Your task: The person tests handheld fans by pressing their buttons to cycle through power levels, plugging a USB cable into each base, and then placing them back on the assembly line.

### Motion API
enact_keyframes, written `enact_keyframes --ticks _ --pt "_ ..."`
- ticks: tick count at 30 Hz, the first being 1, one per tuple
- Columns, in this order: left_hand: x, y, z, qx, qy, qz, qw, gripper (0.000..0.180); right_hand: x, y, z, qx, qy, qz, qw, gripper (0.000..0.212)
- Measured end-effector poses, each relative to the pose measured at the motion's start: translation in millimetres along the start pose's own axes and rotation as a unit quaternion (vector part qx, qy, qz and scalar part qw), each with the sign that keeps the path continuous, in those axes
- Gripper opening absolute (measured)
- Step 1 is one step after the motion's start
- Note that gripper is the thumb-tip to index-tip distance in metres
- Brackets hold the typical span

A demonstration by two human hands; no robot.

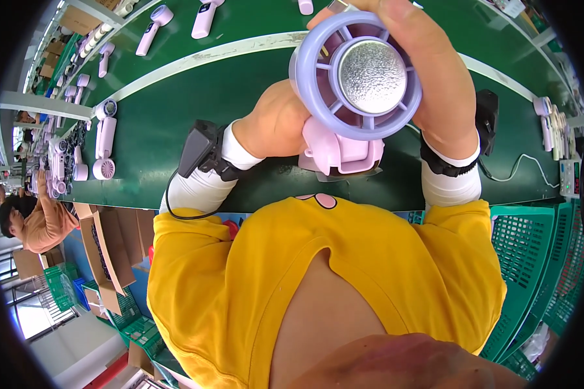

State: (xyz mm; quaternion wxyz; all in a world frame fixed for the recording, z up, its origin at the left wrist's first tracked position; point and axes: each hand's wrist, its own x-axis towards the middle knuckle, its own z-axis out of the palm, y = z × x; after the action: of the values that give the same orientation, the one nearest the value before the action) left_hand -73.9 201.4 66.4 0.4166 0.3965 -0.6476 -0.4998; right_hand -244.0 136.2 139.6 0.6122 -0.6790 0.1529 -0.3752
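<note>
Close to the camera, a lilac handheld fan (370, 120) faces up, its round spoked head centred on a silver disc (372, 76). My right hand (442, 78) is closed around the right and far side of the fan head, its fingers curling over the rim. On the other side, my left hand (276, 123) is curled against the fan from below left; its fingertips are hidden behind the fan. Just under the head sits a pink moulded plastic piece (344, 154) with a hollow front. Whether it is joined to the fan I cannot tell.
Several similar fans lie on the green bench, among them a pink fan (106, 139) at left and another (204, 18) beyond the white divider strip (220, 57). A white cable (522, 170) lies right. Green crates (519, 259) and a cardboard box (104, 249) flank me; a co-worker (48, 227) is far left.
</note>
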Motion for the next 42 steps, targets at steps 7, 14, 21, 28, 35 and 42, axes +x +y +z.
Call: enact_keyframes --ticks 7,14,21,28,35,42 --pt "0.4 -1.4 6.7 -0.107 -0.048 0.026 0.993 0.051 -2.0 -2.1 10.2 -0.067 0.205 -0.132 0.968 0.055" --pt "-11.5 59.5 -0.4 -0.375 -0.046 0.001 0.926 0.056 5.0 -5.8 14.1 -0.108 0.251 -0.189 0.943 0.079" --pt "-49.1 72.7 0.9 -0.065 0.189 0.48 0.854 0.053 -10.3 -1.6 -36.0 -0.308 0.301 -0.351 0.832 0.04" --pt "-49.3 88.7 10.2 -0.021 0.307 0.49 0.815 0.038 3.1 -2.1 -19.6 -0.35 0.29 -0.332 0.826 0.026" --pt "-39.5 95.5 0.1 -0.158 0.275 0.471 0.823 0.039 9.5 -8.3 -11.0 -0.484 0.222 -0.277 0.8 0.021" --pt "-3.4 70.8 -26.8 -0.296 0.055 0.127 0.945 0.041 2.5 -1.0 1.5 -0.308 0.089 -0.236 0.918 0.023"
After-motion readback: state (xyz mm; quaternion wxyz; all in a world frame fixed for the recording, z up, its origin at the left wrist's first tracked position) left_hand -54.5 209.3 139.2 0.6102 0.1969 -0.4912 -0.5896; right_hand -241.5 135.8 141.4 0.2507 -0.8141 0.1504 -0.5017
